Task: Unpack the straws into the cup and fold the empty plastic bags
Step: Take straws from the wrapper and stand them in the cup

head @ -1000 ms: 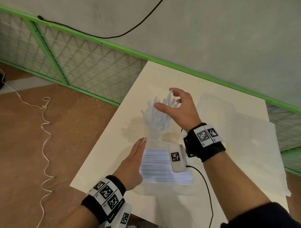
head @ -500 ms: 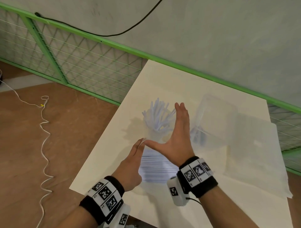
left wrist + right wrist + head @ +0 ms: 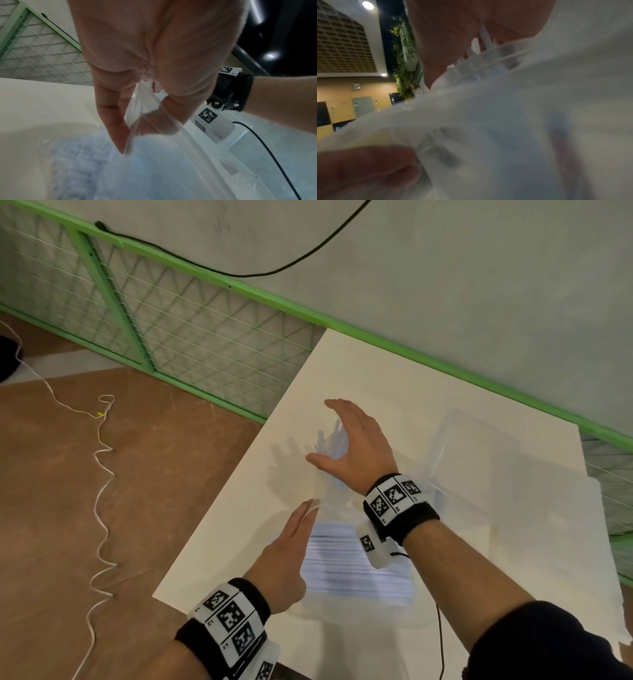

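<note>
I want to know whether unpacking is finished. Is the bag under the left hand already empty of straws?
No. In the head view the plastic bag by the left hand still shows a thick stack of straws inside.

Free bench (image 3: 394, 385) surface lies along the far edge and the left edge. Obstacles — cup of straws (image 3: 329, 446) near the left edge, under the right hand (image 3: 356, 453); full straw bag (image 3: 356, 570) at the near edge; empty bags (image 3: 513, 508) covering the right side.
</note>
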Available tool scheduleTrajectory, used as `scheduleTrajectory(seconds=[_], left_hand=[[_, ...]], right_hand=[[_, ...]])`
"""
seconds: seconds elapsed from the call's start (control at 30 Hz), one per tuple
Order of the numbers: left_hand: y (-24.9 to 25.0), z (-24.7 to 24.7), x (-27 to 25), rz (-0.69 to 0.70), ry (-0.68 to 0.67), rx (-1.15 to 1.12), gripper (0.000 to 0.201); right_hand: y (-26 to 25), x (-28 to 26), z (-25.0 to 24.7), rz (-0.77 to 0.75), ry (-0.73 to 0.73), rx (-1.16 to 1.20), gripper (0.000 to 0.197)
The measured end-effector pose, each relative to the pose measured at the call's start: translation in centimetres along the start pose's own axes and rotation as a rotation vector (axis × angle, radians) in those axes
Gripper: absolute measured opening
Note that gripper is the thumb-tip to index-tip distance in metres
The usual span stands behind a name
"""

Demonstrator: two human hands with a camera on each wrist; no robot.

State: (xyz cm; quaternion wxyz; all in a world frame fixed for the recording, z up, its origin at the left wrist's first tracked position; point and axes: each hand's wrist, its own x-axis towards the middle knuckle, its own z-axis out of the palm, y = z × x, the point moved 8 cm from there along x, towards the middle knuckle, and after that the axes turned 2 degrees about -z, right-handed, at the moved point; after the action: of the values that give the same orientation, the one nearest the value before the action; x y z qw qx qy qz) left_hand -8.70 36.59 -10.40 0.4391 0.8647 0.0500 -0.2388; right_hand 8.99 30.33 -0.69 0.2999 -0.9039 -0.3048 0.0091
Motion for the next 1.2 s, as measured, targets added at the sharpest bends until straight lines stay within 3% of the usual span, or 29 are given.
scheduleTrajectory(seconds=[0.17, 0.4, 0.57, 0.63, 0.73, 0.83, 0.93, 1.07, 1.2], left_hand=[[0.0, 0.2, 0.1, 0.061, 0.008, -0.019, 0.116], [-0.1, 0.3, 0.1, 0.044, 0.008, -0.006, 0.115], [-0.3, 0.4, 0.2, 0.081, 0.012, 0.006, 0.117], [-0.4, 0.4, 0.2, 0.083, 0.012, 0.008, 0.116], [-0.4, 0.5, 0.2, 0.079, 0.012, 0.008, 0.116], [-0.3, 0.5, 0.2, 0.082, 0.013, 0.015, 0.117], [-0.4, 0.3, 0.2, 0.074, 0.006, 0.017, 0.116], [-0.3, 0.3, 0.1, 0.047, -0.007, 0.008, 0.115], [0.0, 0.0, -0.1, 0.045, -0.005, -0.005, 0.115]], right_hand=[[-1.2, 0.2, 0.2, -0.147, 0.067, 0.043, 0.043], [-1.4, 0.1, 0.3, -0.177, 0.133, 0.073, 0.015], [-1.2, 0.6, -1.4, -0.094, 0.191, 0.155, 0.002], [-0.1, 0.8, -3.0, -0.001, 0.275, 0.241, 0.002], [1.8, 1.0, -3.4, 0.152, 0.193, 0.279, 0.006], [2.4, 0.6, -3.5, 0.141, 0.137, 0.195, 0.028], [2.4, -0.9, -5.2, 0.124, 0.314, 0.259, 0.05], [1.6, -4.5, -6.4, 0.138, 0.477, 0.402, 0.056], [1.1, -7.4, -3.8, 0.183, 0.377, 0.344, 0.073]])
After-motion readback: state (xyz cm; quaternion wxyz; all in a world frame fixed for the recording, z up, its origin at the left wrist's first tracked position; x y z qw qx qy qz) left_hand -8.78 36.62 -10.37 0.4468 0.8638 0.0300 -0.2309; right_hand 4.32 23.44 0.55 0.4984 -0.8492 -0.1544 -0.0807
